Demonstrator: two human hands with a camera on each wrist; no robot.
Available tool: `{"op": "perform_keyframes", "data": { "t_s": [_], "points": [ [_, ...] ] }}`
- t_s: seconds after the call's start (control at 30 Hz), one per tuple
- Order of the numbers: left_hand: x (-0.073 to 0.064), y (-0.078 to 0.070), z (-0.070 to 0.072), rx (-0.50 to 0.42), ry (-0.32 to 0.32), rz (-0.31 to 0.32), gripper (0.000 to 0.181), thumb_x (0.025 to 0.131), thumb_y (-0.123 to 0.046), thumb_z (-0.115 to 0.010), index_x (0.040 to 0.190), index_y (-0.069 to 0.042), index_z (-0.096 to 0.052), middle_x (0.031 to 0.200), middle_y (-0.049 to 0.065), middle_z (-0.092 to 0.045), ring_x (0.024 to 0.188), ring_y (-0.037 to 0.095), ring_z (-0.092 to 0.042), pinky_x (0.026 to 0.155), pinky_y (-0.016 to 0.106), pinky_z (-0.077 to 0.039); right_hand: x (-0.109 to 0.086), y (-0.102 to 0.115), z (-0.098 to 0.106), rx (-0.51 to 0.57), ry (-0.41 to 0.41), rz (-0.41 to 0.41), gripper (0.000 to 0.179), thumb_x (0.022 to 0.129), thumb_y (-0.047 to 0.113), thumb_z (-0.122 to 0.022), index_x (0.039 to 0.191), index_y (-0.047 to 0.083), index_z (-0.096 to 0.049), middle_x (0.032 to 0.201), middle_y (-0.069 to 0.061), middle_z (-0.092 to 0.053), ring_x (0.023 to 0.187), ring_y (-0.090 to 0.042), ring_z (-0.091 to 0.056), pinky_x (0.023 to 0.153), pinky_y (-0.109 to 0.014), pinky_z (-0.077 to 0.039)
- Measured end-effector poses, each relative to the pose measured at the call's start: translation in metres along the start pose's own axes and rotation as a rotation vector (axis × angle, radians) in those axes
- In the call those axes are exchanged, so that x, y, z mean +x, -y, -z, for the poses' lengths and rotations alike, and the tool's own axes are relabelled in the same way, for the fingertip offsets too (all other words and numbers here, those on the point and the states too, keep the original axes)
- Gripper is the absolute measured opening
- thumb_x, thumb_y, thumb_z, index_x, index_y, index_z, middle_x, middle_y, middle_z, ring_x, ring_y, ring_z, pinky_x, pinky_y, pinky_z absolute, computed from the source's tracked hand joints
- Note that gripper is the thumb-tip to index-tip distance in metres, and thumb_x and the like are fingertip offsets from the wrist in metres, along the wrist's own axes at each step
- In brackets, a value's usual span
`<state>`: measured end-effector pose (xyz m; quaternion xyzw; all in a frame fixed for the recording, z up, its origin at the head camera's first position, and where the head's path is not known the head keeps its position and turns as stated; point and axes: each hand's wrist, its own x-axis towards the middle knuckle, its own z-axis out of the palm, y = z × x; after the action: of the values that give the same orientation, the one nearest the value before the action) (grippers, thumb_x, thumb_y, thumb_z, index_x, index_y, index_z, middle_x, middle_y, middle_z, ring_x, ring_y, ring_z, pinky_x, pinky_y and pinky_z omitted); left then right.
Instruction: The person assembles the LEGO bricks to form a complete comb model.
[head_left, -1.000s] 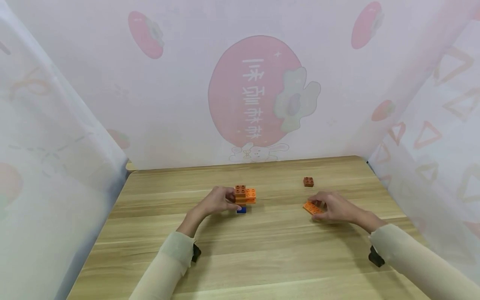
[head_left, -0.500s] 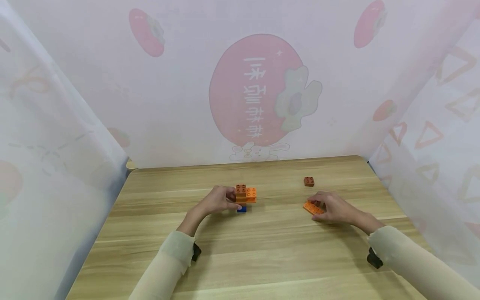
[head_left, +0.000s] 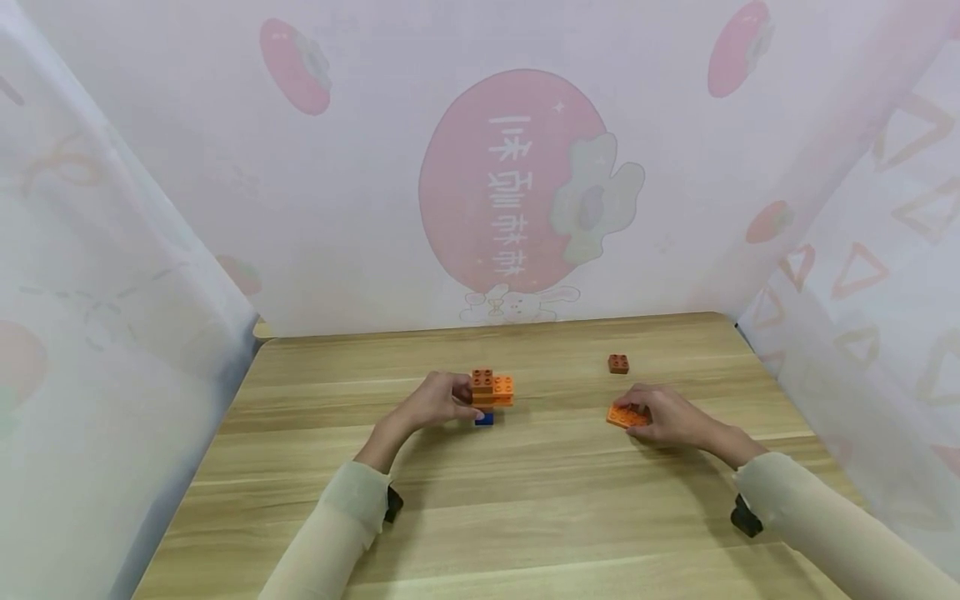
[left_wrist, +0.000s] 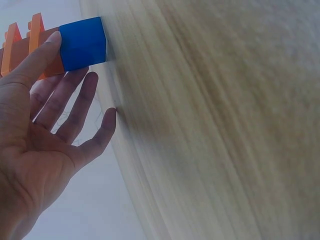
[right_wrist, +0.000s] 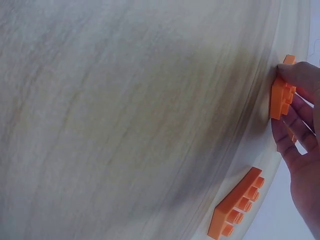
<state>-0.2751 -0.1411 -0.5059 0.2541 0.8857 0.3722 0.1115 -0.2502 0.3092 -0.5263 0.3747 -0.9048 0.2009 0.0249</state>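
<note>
My left hand (head_left: 438, 400) grips a small brick stack (head_left: 482, 382) at its left side, thumb in front and fingers behind. In the left wrist view the stack shows a blue brick (left_wrist: 84, 44) at the bottom, then brown pieces with two thin orange plates (left_wrist: 36, 35) between them. In the head view the orange plates stick out to the right and a brown studded brick tops the stack. My right hand (head_left: 667, 414) pinches a flat orange studded brick (head_left: 624, 416) low at the table, its right end hidden by the fingers.
A brown four-stud brick (head_left: 618, 363) lies behind the right hand. Another orange studded brick (right_wrist: 235, 205) lies on the wooden table (head_left: 525, 517) near the right hand in the right wrist view. Patterned white cloth (head_left: 360, 208) walls in the back and sides.
The orange brick in my right hand has turned from a diagonal to lie nearly level left to right. My left hand and the stack stay in place.
</note>
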Motion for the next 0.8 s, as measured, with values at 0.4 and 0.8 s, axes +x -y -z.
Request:
{"op": "perform_keyframes", "data": {
  "t_s": [0.4, 0.8],
  "points": [
    [0.0, 0.001, 0.0, 0.011, -0.003, -0.002, 0.028, 0.086, -0.017, -0.091, 0.107, -0.007, -0.075, 0.097, 0.001, -0.079, 0.09, 0.012, -0.074, 0.089, 0.036, -0.062, 0.002, 0.003, 0.002, -0.019, -0.02, -0.002, 0.04, 0.085, 0.007, -0.087, 0.123, 0.003, -0.076, 0.116, -0.008, -0.076, 0.1, -0.02, -0.071, 0.084, -0.042, -0.061],
    [-0.001, 0.0, 0.0, 0.002, -0.002, 0.0, 0.028, 0.086, -0.016, -0.091, 0.107, -0.008, -0.075, 0.098, 0.001, -0.079, 0.091, 0.012, -0.074, 0.088, 0.035, -0.062, 0.009, 0.008, 0.013, 0.042, -0.048, 0.006, 0.038, 0.086, 0.0, -0.085, 0.123, -0.001, -0.076, 0.116, -0.012, -0.075, 0.1, -0.025, -0.072, 0.079, -0.038, -0.063]
  ]
}}
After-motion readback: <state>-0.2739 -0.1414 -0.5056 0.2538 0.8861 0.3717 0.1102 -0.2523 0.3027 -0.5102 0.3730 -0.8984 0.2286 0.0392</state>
